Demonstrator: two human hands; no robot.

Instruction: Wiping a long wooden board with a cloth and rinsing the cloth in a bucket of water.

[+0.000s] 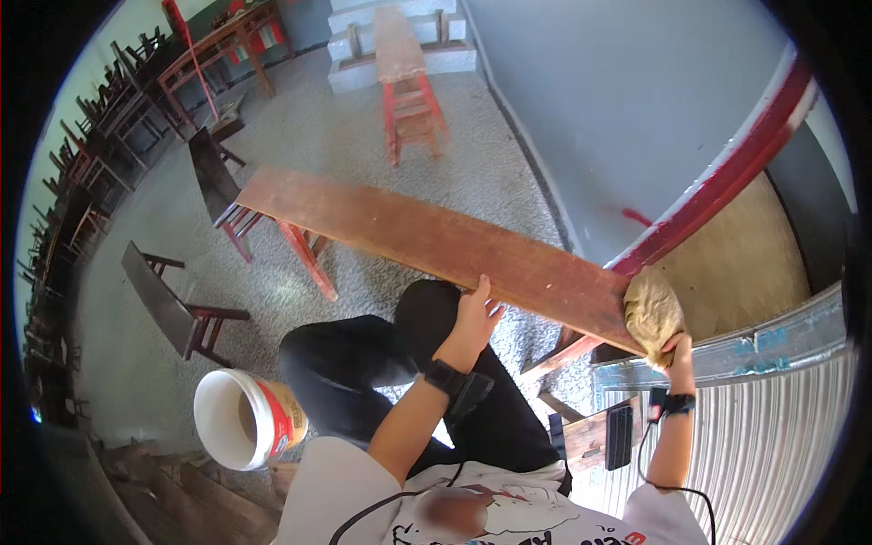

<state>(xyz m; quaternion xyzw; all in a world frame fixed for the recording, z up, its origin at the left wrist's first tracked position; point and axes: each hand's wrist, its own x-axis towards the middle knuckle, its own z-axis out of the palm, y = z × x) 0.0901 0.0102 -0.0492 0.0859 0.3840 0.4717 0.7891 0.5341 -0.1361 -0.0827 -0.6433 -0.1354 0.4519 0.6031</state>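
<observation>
A long reddish-brown wooden bench [427, 234] stretches across in front of me, from the middle left to the right. My left hand [473, 320] grips its near edge around the middle, fingertips on the wood. At the right end, my right hand [676, 352] is closed on a bunched tan cloth [653, 313], which lies against the end of the seat. The cloth hides part of that end and some of my fingers. Red splayed legs [307, 259] show beneath the bench's left part.
A white bucket [204, 420] stands at lower left. Two dark benches [163, 295] are on the left, another bench [400, 54] by the steps [350, 74]. Stacked furniture [100, 127] lines the left wall. At right are a red-edged doorway [718, 195] and corrugated metal [772, 427].
</observation>
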